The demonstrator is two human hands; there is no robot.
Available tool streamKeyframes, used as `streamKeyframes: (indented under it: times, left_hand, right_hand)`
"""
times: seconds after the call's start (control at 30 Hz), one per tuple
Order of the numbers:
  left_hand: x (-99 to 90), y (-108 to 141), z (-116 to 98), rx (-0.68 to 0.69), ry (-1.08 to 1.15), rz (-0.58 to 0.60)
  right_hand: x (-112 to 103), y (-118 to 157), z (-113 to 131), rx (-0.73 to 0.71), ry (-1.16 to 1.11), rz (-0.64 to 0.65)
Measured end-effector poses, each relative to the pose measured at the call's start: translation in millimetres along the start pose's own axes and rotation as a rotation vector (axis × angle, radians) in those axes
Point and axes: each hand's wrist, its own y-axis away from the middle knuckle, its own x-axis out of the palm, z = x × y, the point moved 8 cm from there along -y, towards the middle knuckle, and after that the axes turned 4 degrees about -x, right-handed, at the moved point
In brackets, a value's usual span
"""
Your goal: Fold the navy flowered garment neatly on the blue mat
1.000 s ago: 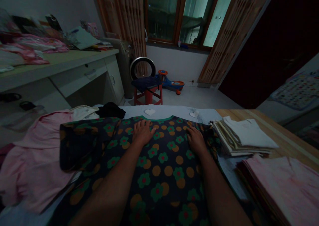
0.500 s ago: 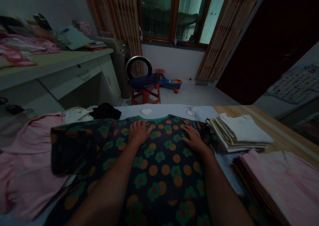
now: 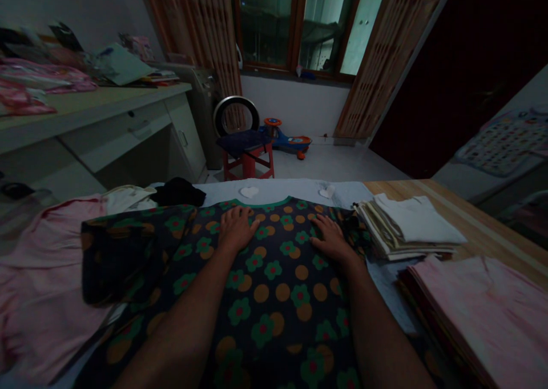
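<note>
Right hand (image 3: 330, 237), thumb splayed wider than a second ago, lies open like the left hand (image 3: 235, 229), neither gripping the flowered garment (image 3: 274, 292), which stays spread beneath both palms on pale cloth (image 3: 355, 191).

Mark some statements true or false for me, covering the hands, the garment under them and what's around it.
1. The left hand rests on the patterned garment. True.
2. The right hand grips a white folded garment. False: it rests on the patterned garment too.
3. A pink folded garment lies to the right of the right hand. True.
4. The patterned garment's neckline is edged in red. False: the edging is green.
5. The red stool has a dark item on top. True.
</note>
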Motion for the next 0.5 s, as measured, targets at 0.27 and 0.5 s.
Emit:
streamKeyframes:
  times: [0.27, 0.5]
  left_hand:
    - [0.0, 0, 0, -0.001, -0.020, -0.008]
    - [-1.2, 0, -1, -0.002, -0.012, -0.002]
  right_hand:
    - [-16, 4, -12, 0.129, 0.029, -0.196]
    - [-25, 11, -20, 0.308, 0.128, -0.187]
